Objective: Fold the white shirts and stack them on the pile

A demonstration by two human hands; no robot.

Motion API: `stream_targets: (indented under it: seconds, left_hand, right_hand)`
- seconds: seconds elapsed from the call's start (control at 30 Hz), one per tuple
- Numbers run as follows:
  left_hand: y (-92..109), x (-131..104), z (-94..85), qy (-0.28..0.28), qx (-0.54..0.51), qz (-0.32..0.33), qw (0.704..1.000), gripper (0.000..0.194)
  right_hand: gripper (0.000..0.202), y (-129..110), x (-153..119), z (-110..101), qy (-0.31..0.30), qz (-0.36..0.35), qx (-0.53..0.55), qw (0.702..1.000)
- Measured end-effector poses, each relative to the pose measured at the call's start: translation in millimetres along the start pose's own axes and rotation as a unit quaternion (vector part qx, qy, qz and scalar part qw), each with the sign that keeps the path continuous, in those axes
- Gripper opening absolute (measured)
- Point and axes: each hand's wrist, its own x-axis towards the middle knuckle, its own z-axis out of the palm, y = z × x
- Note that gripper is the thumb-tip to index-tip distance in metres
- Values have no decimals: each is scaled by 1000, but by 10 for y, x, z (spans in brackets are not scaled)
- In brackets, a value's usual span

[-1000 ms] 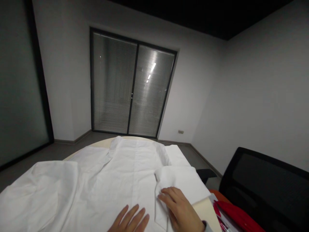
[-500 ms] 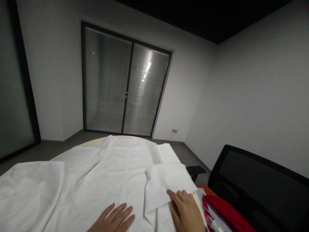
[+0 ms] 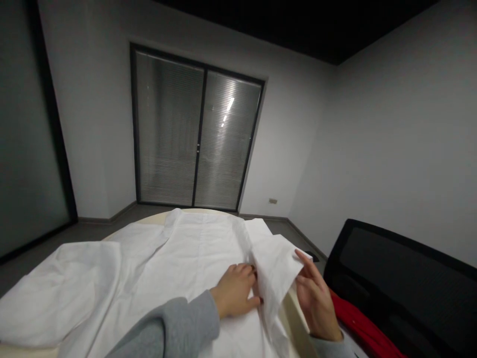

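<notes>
A white garment [image 3: 175, 268] lies spread over a round pale table [image 3: 298, 318], its left part bunched up. My left hand [image 3: 236, 291] rests on the garment right of the middle, fingers bent against the edge of a raised flap; whether the fingertips pinch cloth is hard to see. At the table's right edge, my right hand [image 3: 316, 298] holds the outer corner of that white flap between thumb and fingers, lifted off the table.
A black mesh chair [image 3: 395, 278] stands at the right. Red cloth [image 3: 367, 323] lies beside the table, below my right hand. Beyond the table are a glass double door [image 3: 197, 134] with blinds and grey walls.
My left hand has moved forward and right from flat on the cloth to the flap. My right hand has moved right and forward and lifted the flap's corner, uncovering some table.
</notes>
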Motion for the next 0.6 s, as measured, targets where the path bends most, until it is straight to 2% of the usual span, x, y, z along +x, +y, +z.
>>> stream_targets:
  seconds: [0.07, 0.17, 0.23, 0.37, 0.43, 0.5, 0.6]
  left_hand:
    - [-18, -16, 206, 5, -48, 24, 999, 77]
    - [-107, -78, 400, 3, -91, 37, 995, 83]
    - [-156, -99, 436, 0, -97, 41, 994, 83]
    - [-170, -94, 413, -2, -103, 46, 994, 83]
    - [-161, -89, 409, -3, -105, 42, 994, 83]
    - [-159, -92, 415, -1, -107, 36, 994, 82]
    - [-168, -101, 427, 6, -105, 35, 994, 81]
  right_hand:
    - [60, -134, -13, 55, 37, 58, 123, 990]
    - [78, -220, 16, 2, 100, 139, 155, 973]
    - [84, -192, 80, -90, 118, 201, 139, 962]
    - [66, -38, 267, -221, 74, 293, 98, 948]
    - [61, 30, 359, -211, 81, 244, 53, 965]
    - [62, 66, 437, -157, 140, 136, 3, 981]
    - [56, 34, 518, -19, 210, 10, -45, 977]
